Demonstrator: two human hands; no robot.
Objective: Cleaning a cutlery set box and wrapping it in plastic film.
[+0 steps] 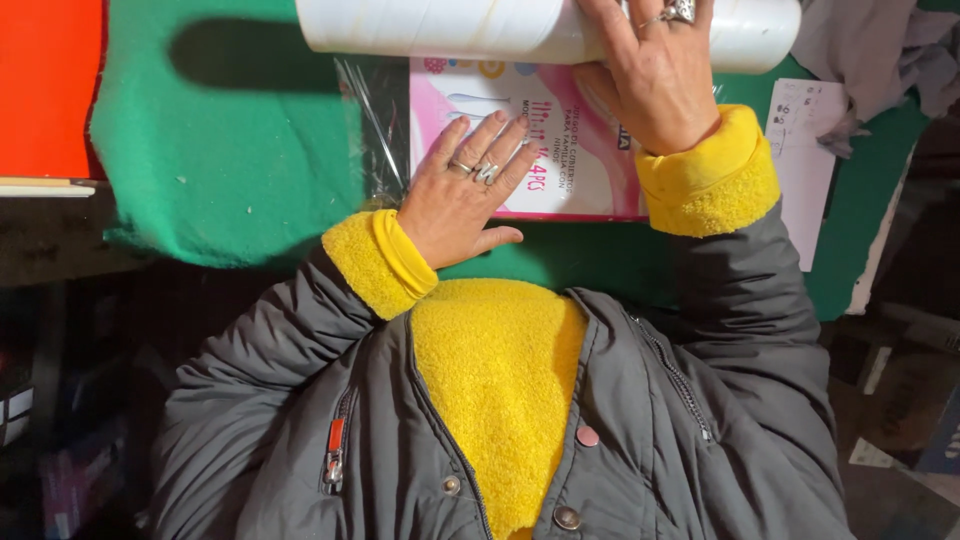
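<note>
Glossy pink package [580, 150], fuzzy green felt [230, 150]

A flat pink-and-white printed package [560, 150] in clear wrap lies under the left hand [465, 190]; a white roll [450, 25] lies crosswise beneath the right hand [650, 75]
</note>
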